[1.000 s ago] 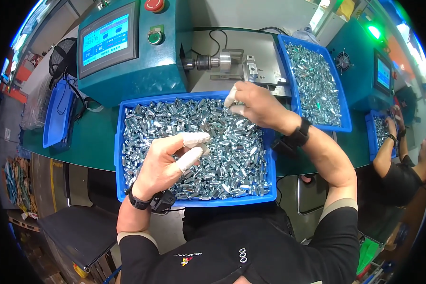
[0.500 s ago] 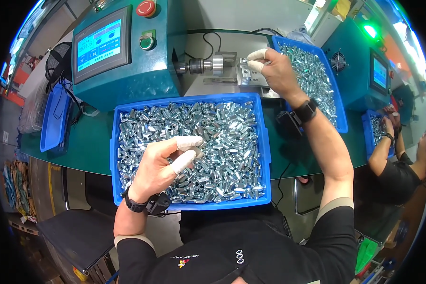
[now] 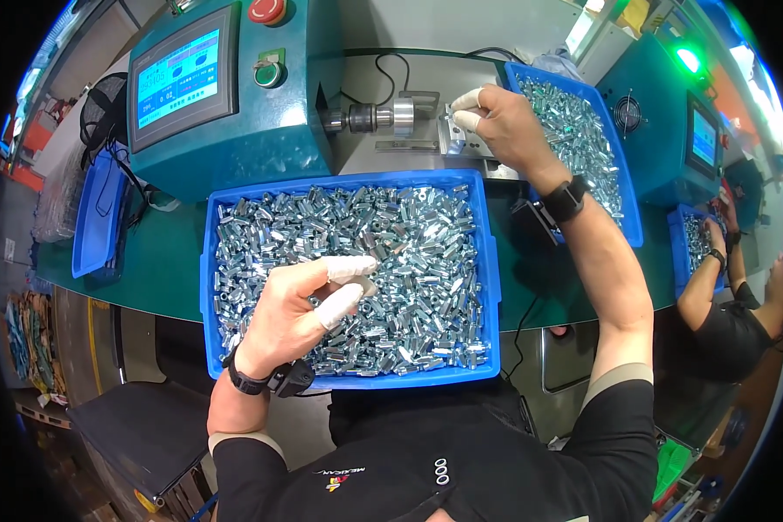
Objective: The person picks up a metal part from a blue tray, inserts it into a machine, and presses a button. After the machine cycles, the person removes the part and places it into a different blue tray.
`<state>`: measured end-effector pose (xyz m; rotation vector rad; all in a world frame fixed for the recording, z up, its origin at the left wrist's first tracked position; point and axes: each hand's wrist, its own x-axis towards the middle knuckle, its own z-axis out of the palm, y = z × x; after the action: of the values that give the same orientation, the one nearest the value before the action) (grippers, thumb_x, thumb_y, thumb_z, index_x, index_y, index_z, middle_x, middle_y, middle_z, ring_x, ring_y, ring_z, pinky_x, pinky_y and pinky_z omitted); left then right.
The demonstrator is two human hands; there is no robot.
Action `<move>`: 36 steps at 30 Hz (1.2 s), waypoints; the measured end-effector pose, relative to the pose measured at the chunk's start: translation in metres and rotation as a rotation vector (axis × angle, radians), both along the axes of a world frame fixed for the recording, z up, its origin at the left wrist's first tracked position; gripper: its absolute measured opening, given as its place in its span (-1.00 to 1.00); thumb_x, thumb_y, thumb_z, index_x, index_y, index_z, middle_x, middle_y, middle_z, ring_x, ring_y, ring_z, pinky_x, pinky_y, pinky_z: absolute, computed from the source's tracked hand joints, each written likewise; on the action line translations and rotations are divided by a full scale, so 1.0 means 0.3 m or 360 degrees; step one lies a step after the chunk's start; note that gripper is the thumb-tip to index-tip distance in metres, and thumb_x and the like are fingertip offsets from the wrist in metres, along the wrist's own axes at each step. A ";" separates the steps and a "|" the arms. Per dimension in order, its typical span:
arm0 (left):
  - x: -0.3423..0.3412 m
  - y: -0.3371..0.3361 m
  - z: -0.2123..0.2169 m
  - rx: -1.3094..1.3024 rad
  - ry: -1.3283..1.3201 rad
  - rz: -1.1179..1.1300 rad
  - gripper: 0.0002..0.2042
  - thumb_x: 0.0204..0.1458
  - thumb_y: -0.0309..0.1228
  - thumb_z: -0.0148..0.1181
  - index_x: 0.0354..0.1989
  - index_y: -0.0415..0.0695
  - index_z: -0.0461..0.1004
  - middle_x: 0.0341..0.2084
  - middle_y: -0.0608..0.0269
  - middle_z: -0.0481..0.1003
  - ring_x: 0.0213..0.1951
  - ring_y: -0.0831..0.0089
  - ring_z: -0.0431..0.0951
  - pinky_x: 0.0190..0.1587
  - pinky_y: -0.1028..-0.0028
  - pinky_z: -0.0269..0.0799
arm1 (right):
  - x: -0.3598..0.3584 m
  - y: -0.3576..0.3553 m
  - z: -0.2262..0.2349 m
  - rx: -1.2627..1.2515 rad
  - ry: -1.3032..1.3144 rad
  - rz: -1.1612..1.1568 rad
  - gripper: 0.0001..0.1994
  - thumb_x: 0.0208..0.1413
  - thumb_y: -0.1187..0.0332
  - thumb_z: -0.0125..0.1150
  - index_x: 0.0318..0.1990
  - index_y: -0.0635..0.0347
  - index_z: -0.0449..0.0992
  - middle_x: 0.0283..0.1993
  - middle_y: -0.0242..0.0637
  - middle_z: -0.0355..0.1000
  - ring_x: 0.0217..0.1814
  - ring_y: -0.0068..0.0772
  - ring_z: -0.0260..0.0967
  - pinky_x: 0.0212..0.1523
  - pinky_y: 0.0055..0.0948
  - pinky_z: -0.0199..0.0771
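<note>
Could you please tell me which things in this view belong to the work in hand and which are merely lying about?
In use:
- left hand over the large blue tray of small silver metal nuts
- right hand at the grey metal fixture
- teal machine with touchscreen

Lying about:
- empty blue tray at left
- black cable

Black short-sleeved shirt, small red-and-white mark and three white rings on the chest. Tan cuff bands edge both sleeves above the elbows. Left hand [image 3: 300, 309]: white finger cots on thumb and forefinger tips, black wristband with a dark clip-like device at the wrist. Right hand [image 3: 496, 126]: white cots on the fingertips, black watch on the wrist.
</note>
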<state>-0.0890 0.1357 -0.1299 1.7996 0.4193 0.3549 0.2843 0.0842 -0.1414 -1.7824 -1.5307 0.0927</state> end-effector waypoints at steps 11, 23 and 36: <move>0.002 0.001 0.013 0.0022 0.0015 -0.0008 -0.70 0.24 -0.56 0.18 0.12 -0.28 0.58 -0.21 0.08 0.70 -0.32 0.47 0.68 -0.22 0.49 0.62 | -0.084 -0.083 -0.038 0.0191 -0.0760 -0.0041 -0.67 0.20 0.25 0.39 0.06 0.20 0.63 -0.24 -0.19 0.49 -0.24 -0.31 0.51 -0.23 -0.37 0.53; 0.005 -0.006 0.006 -0.0022 0.0023 -0.0013 -0.70 0.26 -0.50 0.21 0.15 -0.26 0.57 -0.22 0.14 0.70 -0.30 0.52 0.66 -0.21 0.51 0.59 | -0.111 -0.100 -0.082 -0.0149 0.1164 -0.0083 -0.50 0.30 0.27 0.35 0.30 0.33 0.47 0.20 -0.29 0.53 -0.02 -0.60 0.48 -0.08 -0.56 0.53; 0.015 -0.012 0.011 -0.0038 0.0063 -0.0034 -0.70 0.23 -0.57 0.17 0.12 -0.29 0.58 -0.22 0.06 0.70 -0.24 0.44 0.69 -0.21 0.46 0.64 | -0.134 -0.047 -0.090 -0.0257 0.1449 0.0126 -0.51 0.33 0.26 0.29 0.33 0.29 0.47 0.20 -0.36 0.53 0.06 -0.65 0.41 0.00 -0.57 0.46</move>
<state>-0.0844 0.1322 -0.1268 1.7888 0.4301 0.2982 0.2441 0.0701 -0.1684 -1.4585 -0.9274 0.9486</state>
